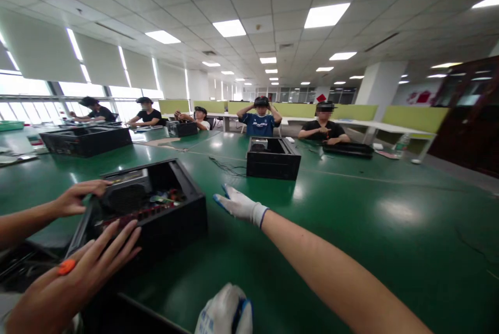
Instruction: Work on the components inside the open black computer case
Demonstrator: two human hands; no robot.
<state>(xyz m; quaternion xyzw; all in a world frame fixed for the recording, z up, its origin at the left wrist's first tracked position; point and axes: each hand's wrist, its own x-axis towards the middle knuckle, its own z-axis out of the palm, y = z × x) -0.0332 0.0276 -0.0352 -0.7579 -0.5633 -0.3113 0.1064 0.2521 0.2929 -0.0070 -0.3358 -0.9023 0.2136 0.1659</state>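
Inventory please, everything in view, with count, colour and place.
Table: one, green, across the view
Open computer cases: four, black, near left, centre, far left, farther back
Flat tray-like part: one, black, far right
Cables: uncountable, dark, left of centre case
Bottle: one, clear, far right
Partitions: several, yellow-green, background
Blinds: several, pale, left
Pillar: one, white, right
Cabinet: one, dark brown, right edge
Ceiling lights: many, white, overhead
People: five, mostly dark tops, far side
Neighbour's hands: two, bare, at near-left case
Orange band: one, on neighbour's finger
Right hand: one, white-blue glove, centre
Left hand: one, white-blue glove, bottom edge
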